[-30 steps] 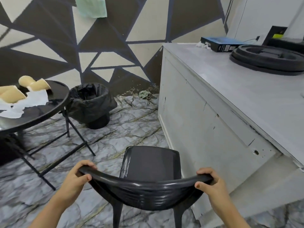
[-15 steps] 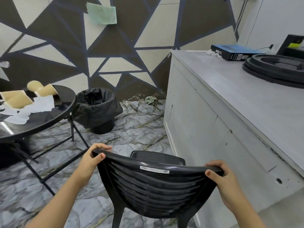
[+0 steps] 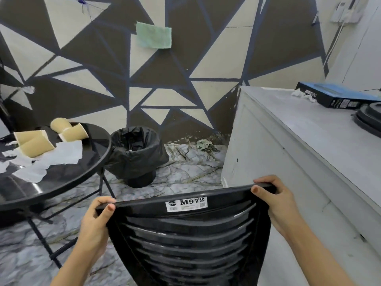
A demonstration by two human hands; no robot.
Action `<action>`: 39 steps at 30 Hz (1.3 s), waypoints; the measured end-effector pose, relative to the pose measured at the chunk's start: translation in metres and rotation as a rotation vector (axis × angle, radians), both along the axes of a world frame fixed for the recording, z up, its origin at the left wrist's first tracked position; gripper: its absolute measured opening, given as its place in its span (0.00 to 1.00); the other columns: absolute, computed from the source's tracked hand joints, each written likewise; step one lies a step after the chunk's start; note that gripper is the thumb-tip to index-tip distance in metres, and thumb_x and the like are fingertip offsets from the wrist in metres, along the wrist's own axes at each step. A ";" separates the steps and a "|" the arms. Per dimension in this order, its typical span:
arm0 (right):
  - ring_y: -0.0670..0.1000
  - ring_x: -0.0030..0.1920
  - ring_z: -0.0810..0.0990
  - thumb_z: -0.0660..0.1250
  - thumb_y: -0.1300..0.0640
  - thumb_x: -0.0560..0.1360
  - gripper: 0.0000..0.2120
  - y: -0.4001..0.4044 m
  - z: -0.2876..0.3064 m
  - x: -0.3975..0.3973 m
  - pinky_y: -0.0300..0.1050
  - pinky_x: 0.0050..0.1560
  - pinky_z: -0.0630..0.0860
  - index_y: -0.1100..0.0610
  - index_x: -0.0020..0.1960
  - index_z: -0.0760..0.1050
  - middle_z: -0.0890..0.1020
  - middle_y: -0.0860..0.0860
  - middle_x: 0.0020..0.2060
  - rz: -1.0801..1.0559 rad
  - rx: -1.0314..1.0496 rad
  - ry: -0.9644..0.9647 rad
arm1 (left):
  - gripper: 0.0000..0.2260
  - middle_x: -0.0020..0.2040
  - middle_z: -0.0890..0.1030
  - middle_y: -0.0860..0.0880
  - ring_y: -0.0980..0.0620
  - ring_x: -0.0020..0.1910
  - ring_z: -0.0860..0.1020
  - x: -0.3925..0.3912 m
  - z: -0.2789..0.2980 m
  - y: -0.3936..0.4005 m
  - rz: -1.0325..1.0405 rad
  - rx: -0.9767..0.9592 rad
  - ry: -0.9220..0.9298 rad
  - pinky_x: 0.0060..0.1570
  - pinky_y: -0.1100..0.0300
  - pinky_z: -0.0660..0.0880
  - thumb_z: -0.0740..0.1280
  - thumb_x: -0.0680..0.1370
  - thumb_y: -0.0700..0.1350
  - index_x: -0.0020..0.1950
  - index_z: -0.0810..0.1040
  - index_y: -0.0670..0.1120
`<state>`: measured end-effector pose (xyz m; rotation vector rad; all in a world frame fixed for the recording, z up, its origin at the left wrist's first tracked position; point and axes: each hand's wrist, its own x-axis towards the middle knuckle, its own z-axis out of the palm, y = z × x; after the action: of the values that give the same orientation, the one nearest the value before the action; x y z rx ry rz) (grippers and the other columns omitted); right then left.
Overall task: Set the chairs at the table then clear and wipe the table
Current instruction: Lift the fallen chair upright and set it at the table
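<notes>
We are holding on with both hands. Our left hand (image 3: 95, 220) is gripping the left top corner of the black plastic chair with the ribbed back (image 3: 185, 238), thumb on the back and fingers curled over the rim. Our right hand (image 3: 275, 198) is gripping the right top corner the same way. Our hands are wide apart, one at each end of the top edge.

The chair is right in front of us, and we are seeing its back side with a white sticker (image 3: 186, 203) near the top. We cannot see its seat or legs.

We are guessing the chair is light, because it looks like thin plastic. It looks stiff, but the top rim may bend a little. It is shiny, so it may slip. The two top corners are a good place to hold, because the chair is not tipping to one side.

The round shiny black table with thin metal legs (image 3: 68, 182) is near on our left. Tan paper cups lying on their sides (image 3: 36, 141) and torn white paper napkins (image 3: 59, 155) are lying on it. A bin with a black bag (image 3: 136, 155) is standing just beside the table. A grey counter (image 3: 305, 145) is close on our right.
</notes>
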<state>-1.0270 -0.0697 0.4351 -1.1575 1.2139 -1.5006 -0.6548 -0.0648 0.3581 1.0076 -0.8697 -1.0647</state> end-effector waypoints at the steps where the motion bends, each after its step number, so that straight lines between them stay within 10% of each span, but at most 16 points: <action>1: 0.43 0.30 0.78 0.81 0.38 0.35 0.30 -0.018 0.002 0.012 0.34 0.30 0.75 0.51 0.32 0.79 0.79 0.45 0.27 0.026 -0.006 -0.008 | 0.25 0.33 0.77 0.56 0.60 0.30 0.76 0.011 0.003 -0.004 0.025 0.013 0.004 0.29 0.71 0.72 0.78 0.46 0.67 0.33 0.78 0.53; 9: 0.44 0.29 0.78 0.81 0.37 0.35 0.31 -0.117 -0.016 0.099 0.35 0.30 0.76 0.51 0.33 0.79 0.78 0.45 0.28 0.260 0.037 -0.035 | 0.09 0.34 0.77 0.53 0.57 0.31 0.75 0.090 0.008 -0.021 0.256 -0.006 -0.008 0.28 0.69 0.73 0.68 0.69 0.41 0.32 0.77 0.53; 19: 0.44 0.31 0.77 0.81 0.37 0.38 0.30 -0.236 -0.049 0.179 0.33 0.30 0.74 0.50 0.34 0.79 0.78 0.44 0.28 0.569 0.046 -0.014 | 0.07 0.34 0.76 0.52 0.55 0.34 0.73 0.134 -0.004 -0.031 0.530 -0.009 -0.046 0.33 0.68 0.72 0.68 0.66 0.39 0.35 0.76 0.50; 27: 0.47 0.32 0.77 0.83 0.55 0.47 0.18 -0.358 -0.069 0.213 0.33 0.32 0.75 0.51 0.31 0.78 0.80 0.45 0.30 0.962 0.160 -0.067 | 0.13 0.34 0.75 0.51 0.59 0.30 0.75 0.096 -0.016 -0.066 0.756 0.006 -0.053 0.30 0.70 0.73 0.79 0.57 0.46 0.33 0.76 0.51; 31: 0.47 0.32 0.78 0.63 0.76 0.65 0.19 -0.424 -0.077 0.223 0.34 0.32 0.75 0.53 0.31 0.77 0.80 0.48 0.31 1.140 0.188 -0.076 | 0.09 0.30 0.77 0.57 0.60 0.31 0.75 0.062 -0.030 -0.088 0.918 -0.006 -0.069 0.32 0.71 0.71 0.70 0.60 0.38 0.32 0.78 0.52; 39: 0.43 0.44 0.80 0.66 0.67 0.58 0.13 -0.517 -0.075 0.211 0.35 0.40 0.77 0.49 0.32 0.79 0.84 0.45 0.41 1.346 0.256 0.162 | 0.15 0.31 0.78 0.52 0.59 0.30 0.75 -0.013 -0.055 -0.141 1.039 0.112 -0.104 0.31 0.70 0.71 0.76 0.50 0.45 0.33 0.77 0.52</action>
<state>-0.8155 -0.5869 0.3597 -1.4440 0.4207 -0.2302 -0.6676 -0.2061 0.3026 1.3801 -0.2591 -0.1712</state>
